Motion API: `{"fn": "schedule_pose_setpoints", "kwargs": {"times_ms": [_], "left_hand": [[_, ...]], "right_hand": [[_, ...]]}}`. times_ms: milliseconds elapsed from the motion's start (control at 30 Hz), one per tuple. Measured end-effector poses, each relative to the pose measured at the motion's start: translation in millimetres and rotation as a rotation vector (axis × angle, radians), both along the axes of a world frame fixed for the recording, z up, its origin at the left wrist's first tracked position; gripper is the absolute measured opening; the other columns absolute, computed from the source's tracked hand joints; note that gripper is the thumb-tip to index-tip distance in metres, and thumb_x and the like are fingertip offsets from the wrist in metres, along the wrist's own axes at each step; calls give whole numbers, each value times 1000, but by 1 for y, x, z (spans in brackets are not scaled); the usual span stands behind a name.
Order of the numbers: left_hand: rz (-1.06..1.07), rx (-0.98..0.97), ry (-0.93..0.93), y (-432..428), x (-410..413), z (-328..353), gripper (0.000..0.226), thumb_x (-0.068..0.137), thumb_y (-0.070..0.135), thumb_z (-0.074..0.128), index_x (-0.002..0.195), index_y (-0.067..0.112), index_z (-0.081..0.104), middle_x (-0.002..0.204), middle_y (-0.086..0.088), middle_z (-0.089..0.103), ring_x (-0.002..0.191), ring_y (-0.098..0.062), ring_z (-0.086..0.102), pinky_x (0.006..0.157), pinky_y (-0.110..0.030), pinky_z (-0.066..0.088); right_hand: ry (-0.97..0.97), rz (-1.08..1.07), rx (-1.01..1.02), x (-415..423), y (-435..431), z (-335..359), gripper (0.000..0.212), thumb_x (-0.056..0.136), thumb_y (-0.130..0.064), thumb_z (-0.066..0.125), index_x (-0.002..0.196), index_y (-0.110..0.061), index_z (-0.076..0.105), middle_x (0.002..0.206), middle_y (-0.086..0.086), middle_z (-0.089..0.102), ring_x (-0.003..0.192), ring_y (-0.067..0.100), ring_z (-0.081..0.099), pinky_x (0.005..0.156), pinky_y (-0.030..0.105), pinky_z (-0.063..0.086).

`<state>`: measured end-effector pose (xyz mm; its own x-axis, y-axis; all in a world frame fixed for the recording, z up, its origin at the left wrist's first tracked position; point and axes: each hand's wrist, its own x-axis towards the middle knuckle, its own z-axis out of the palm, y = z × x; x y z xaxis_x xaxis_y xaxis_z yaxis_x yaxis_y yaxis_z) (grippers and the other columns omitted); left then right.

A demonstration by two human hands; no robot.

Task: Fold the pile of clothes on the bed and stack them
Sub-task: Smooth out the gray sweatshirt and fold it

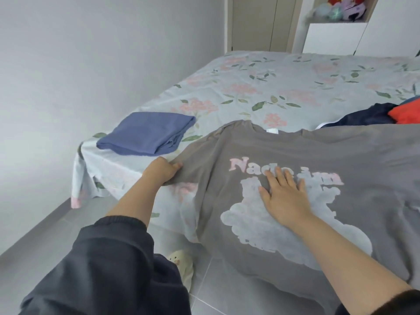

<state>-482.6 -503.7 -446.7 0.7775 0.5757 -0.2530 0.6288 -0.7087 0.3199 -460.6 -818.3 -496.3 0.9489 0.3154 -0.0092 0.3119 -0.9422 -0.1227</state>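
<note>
Dark sleeve point(102, 269) up close; beyond it, left hand point(161, 170) with curled fingers pinching the side edge of a grey printed T-shirt point(295, 151). Right hand point(284, 194) flat on the print, fingers spread. Shirt laid print side up over the near corner of the floral bed point(272, 83), not yet folded. Seemingly done: one folded blue garment point(147, 133) just beyond the left hand. Left to fold: this shirt, plus navy and red clothes point(375, 114) heaped at far right.

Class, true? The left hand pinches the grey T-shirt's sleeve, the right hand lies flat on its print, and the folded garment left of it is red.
No: the head view shows the folded garment is blue, not red. The rest stands.
</note>
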Motion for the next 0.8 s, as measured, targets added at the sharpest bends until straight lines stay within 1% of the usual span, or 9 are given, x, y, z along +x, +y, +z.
{"fn": "schedule_pose_setpoints", "kwargs": {"times_ms": [100,167,267,333,400,500,567,700,800], "left_hand": [[-29,-118,21,3,1,6,52,88,42,61,115,-3,59,113,-20,61,107,-33,57,86,-34,45],[-22,-128,-57,0,1,8,30,89,32,59,95,3,63,94,-15,58,95,-31,56,76,-30,43],[106,-284,-440,-9,5,13,29,89,16,52,63,9,43,62,-7,43,72,-26,47,66,-31,45],[161,-417,-709,-25,5,26,26,88,12,51,64,12,41,60,-4,43,63,-23,46,68,-36,48],[-34,-384,-859,-54,0,44,27,90,10,53,67,14,40,69,-1,52,69,-14,51,68,-29,43],[-645,-544,-659,-101,-13,65,10,92,9,59,83,13,60,113,5,61,110,0,57,92,-20,45],[-868,-757,-478,-113,-19,69,17,92,7,59,101,19,65,129,9,53,116,4,53,95,-14,43],[-430,-743,-806,-98,-18,71,20,94,1,50,105,8,65,107,-7,66,86,-14,65,74,-16,49],[-441,-330,-471,-76,-13,56,22,91,14,56,112,16,62,107,-8,64,89,-17,60,73,-17,42]], "right_hand": [[-9,4,26,1,-1,1,58,98,-51,13,151,-29,6,160,-1,-1,147,20,-4,116,47,1],[-22,8,52,0,-3,1,57,98,-49,16,150,-28,11,160,-1,2,147,19,-2,117,46,3],[-22,2,104,-1,-5,1,55,98,-46,22,149,-26,17,159,-1,7,146,17,0,117,45,2],[-14,-2,135,-1,-4,2,54,98,-45,25,149,-25,20,159,-1,8,146,16,1,117,43,1],[-10,-5,187,-1,-4,3,52,99,-41,31,148,-23,25,159,-1,13,146,16,5,117,41,1],[-5,-106,539,4,-6,8,42,99,-26,42,138,-13,44,150,6,36,137,19,32,115,34,20],[23,-276,854,8,-11,16,35,98,-20,42,131,-10,53,136,6,52,120,17,48,97,22,32],[54,-464,1079,15,-21,27,31,98,-21,42,122,-9,58,125,9,59,115,23,52,96,29,38],[67,-448,1116,13,-18,29,33,98,-24,41,122,-11,58,124,7,59,112,18,52,97,32,39]]}}
